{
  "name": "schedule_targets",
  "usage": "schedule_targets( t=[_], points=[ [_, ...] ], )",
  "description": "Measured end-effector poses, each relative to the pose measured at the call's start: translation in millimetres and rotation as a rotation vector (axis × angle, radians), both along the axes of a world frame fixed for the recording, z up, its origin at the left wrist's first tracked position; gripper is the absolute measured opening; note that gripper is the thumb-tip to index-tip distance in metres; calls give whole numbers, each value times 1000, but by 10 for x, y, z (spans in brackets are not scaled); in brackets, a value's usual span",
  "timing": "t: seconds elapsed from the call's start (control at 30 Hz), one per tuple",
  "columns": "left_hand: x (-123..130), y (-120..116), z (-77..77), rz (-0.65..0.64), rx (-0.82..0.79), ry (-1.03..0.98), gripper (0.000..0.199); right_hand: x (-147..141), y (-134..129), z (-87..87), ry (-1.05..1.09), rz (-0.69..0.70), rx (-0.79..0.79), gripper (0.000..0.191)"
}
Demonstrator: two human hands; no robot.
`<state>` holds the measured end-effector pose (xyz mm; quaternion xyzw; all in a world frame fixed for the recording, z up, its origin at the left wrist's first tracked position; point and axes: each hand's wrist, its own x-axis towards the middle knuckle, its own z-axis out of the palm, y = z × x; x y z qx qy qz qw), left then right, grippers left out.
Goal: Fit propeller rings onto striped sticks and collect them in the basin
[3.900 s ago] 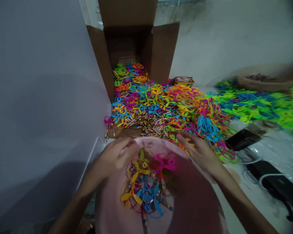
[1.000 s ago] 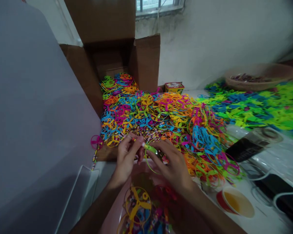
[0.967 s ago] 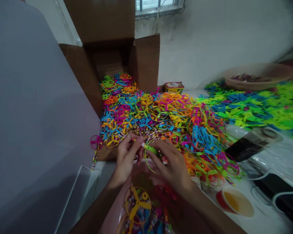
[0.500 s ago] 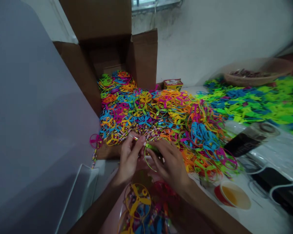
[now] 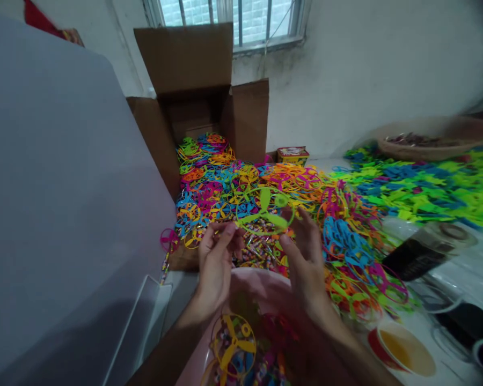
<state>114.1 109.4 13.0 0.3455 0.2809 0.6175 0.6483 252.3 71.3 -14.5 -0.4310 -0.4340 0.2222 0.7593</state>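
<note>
A light green three-bladed propeller ring (image 5: 264, 215) is held up between my hands above the pile. My left hand (image 5: 217, 257) is closed, thumb and fingers pinched at the ring's left edge; a small pale bit shows at the fingertips, too small to name. My right hand (image 5: 308, 262) is at the ring's right side, with thumb and fingers spread apart. Below my hands stands a pink tub (image 5: 257, 276) containing a yellow propeller ring (image 5: 234, 343) and patterned sticks. Behind the green ring lie many small patterned sticks (image 5: 261, 252).
Colourful propeller rings (image 5: 217, 185) spill from an open cardboard box (image 5: 249, 115). Green and blue plastic pieces (image 5: 422, 187) lie at right beside a shallow basin (image 5: 438, 153). A dark-labelled bottle (image 5: 422, 254) and a paper cup (image 5: 402, 348) are at right. A pale panel (image 5: 76, 187) borders the left.
The green ring has risen and turned flatter, showing its blades. My right hand has moved away to the right and its fingers have spread. The view has tilted up.
</note>
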Motion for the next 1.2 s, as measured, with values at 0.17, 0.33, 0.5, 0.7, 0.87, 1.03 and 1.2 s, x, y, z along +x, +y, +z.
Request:
schedule_targets(
  t=[0.17, 0.33, 0.5, 0.7, 0.87, 1.03, 1.2],
  points=[
    [153, -157, -112, -266, 76, 219, 32, -33, 61, 60, 359, 312, -116, 33],
    [156, -156, -178, -375, 205, 498, 36, -11, 24, 175, 452, 282, -107, 22],
    [9, -35, -197, -433, 308, 680, 40, -2, 17, 119, 440, 298, -167, 24],
    [-3, -19, -289, -387, 329, 724, 38, -71, 28, 57, 392, 286, -169, 27],
    [58, -143, -275, -156, 492, 886, 28, -168, 30, 36, 407, 242, -144, 30],
    [43, -125, -248, -132, 526, 1005, 27, -182, 87, -54, 419, 235, -126, 28],
    [4, -5, -199, -228, 494, 1006, 33, -41, 172, -64, 322, 293, -253, 34]
  ],
)
